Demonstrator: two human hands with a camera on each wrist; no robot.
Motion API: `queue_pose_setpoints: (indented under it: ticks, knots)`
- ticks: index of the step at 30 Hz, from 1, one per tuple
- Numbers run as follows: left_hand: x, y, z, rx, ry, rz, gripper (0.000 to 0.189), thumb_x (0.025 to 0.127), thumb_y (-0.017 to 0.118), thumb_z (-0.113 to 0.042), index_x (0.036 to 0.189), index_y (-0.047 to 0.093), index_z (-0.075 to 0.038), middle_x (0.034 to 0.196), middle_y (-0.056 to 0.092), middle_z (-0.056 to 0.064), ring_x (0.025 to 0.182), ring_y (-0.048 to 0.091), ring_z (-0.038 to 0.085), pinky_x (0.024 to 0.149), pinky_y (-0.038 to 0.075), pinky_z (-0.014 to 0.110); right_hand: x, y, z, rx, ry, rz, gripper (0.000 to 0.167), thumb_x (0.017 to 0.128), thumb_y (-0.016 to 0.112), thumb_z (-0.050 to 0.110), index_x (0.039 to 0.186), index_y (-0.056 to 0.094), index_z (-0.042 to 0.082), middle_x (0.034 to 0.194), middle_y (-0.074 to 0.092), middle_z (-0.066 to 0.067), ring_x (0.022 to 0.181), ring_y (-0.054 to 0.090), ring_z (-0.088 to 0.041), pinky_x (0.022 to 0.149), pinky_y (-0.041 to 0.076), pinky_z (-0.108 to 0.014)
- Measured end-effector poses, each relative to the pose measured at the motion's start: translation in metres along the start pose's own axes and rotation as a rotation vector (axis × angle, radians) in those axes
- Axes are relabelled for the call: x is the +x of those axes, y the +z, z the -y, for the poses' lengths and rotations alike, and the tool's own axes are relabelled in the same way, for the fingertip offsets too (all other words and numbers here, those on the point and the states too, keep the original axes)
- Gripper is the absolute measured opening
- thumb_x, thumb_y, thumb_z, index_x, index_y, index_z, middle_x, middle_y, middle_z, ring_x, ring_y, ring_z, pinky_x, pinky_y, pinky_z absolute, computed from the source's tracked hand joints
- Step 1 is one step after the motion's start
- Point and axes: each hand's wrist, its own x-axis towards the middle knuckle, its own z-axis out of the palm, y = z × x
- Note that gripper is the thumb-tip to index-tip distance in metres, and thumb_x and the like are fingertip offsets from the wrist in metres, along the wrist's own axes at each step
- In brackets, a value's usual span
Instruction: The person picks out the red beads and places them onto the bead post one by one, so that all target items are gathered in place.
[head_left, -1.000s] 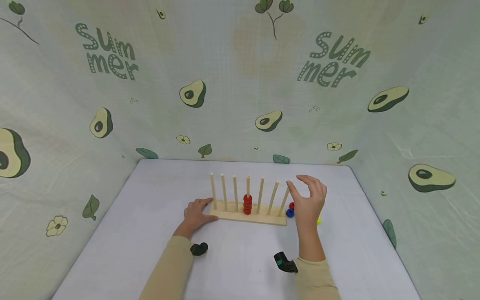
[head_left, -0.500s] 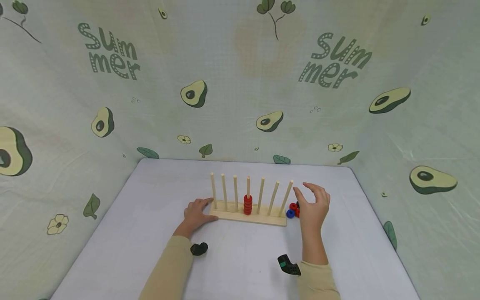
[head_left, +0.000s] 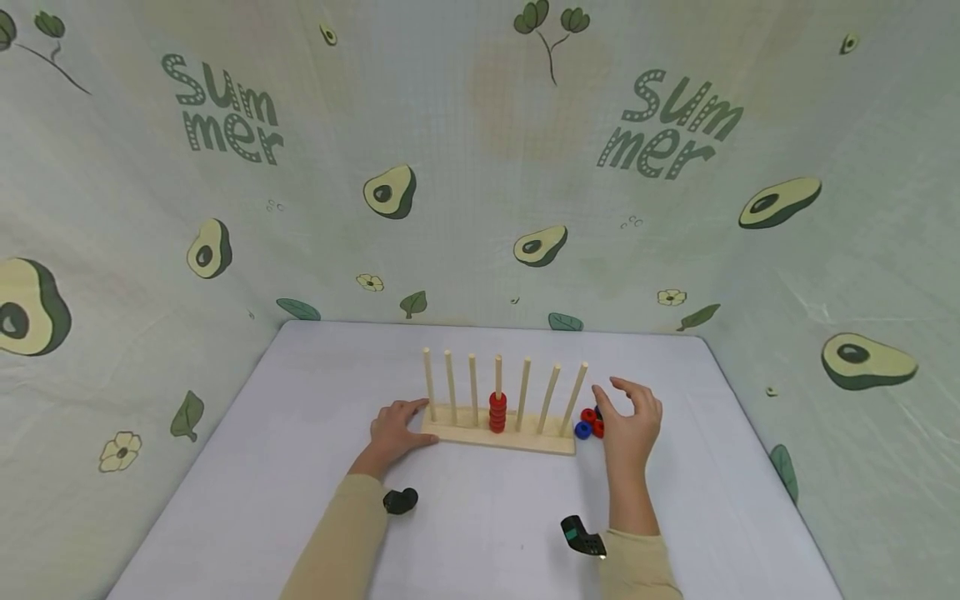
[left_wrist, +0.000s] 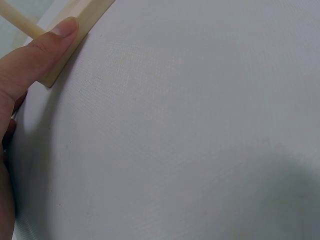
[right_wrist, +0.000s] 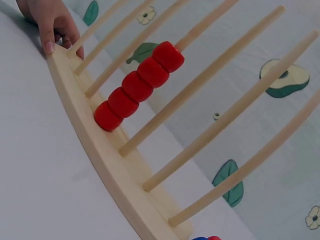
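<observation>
A wooden peg rack (head_left: 480,436) stands on the table, with several upright pegs. Red beads (head_left: 497,413) are stacked on its middle peg; in the right wrist view the stack (right_wrist: 137,86) fills the lower part of that peg. My left hand (head_left: 392,429) grips the rack's left end, thumb (left_wrist: 52,42) on the front edge and fingers behind. To the right of the rack, my right hand (head_left: 630,421) is raised with thumb and forefinger apart and nothing between them. Loose beads lie beside it: a blue bead (head_left: 582,430) and red ones (head_left: 588,415), partly hidden by the hand.
The white table (head_left: 465,533) is enclosed by a cloth backdrop (head_left: 450,108) printed with avocados and leaves. Black wrist cameras sit at the left wrist (head_left: 401,501) and right wrist (head_left: 582,537).
My right hand has moved right and lower, away from the last peg, uncovering more of the loose red and blue beads. A yellow bead seen earlier is now hidden. The left hand stays put.
</observation>
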Motion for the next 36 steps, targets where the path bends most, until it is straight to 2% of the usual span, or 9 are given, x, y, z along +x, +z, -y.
queue_pose_setpoints:
  ticks: [18, 23, 28, 36]
  knots:
    - [0.001, 0.001, 0.001, 0.008, -0.008, 0.000, 0.080, 0.074, 0.082, -0.049, 0.142, 0.051, -0.022, 0.133, 0.049, 0.014, 0.119, 0.042, 0.038, 0.087, 0.035, 0.049, -0.008, 0.003, -0.031, -0.085, 0.150, 0.025, 0.027, 0.082, 0.080, 0.012, 0.105, 0.071, 0.002, 0.104, 0.063, -0.011, 0.101, 0.046, -0.027, 0.083, 0.033, -0.038]
    - [0.002, 0.002, 0.002, 0.014, 0.003, -0.010, 0.080, 0.073, 0.082, -0.049, 0.141, 0.052, -0.021, 0.132, 0.050, 0.015, 0.118, 0.043, 0.039, 0.086, 0.035, 0.050, -0.011, 0.003, -0.039, -0.091, 0.225, 0.048, 0.027, 0.084, 0.078, 0.014, 0.106, 0.070, 0.001, 0.109, 0.062, -0.014, 0.107, 0.046, -0.032, 0.091, 0.038, -0.045]
    - [0.002, 0.003, 0.002, 0.002, -0.005, -0.010, 0.080, 0.073, 0.082, -0.048, 0.142, 0.051, -0.022, 0.133, 0.049, 0.014, 0.119, 0.042, 0.038, 0.087, 0.035, 0.050, -0.013, 0.004, -0.046, -0.129, 0.309, 0.096, 0.028, 0.088, 0.074, 0.018, 0.112, 0.069, 0.003, 0.116, 0.059, -0.013, 0.115, 0.044, -0.034, 0.093, 0.042, -0.046]
    - [0.002, 0.003, 0.000, 0.005, -0.005, -0.005, 0.079, 0.074, 0.082, -0.048, 0.142, 0.051, -0.022, 0.133, 0.050, 0.014, 0.117, 0.043, 0.038, 0.085, 0.035, 0.049, -0.017, 0.005, -0.057, -0.161, 0.313, 0.097, 0.031, 0.085, 0.077, 0.017, 0.109, 0.069, -0.001, 0.115, 0.061, -0.019, 0.112, 0.045, -0.037, 0.092, 0.035, -0.047]
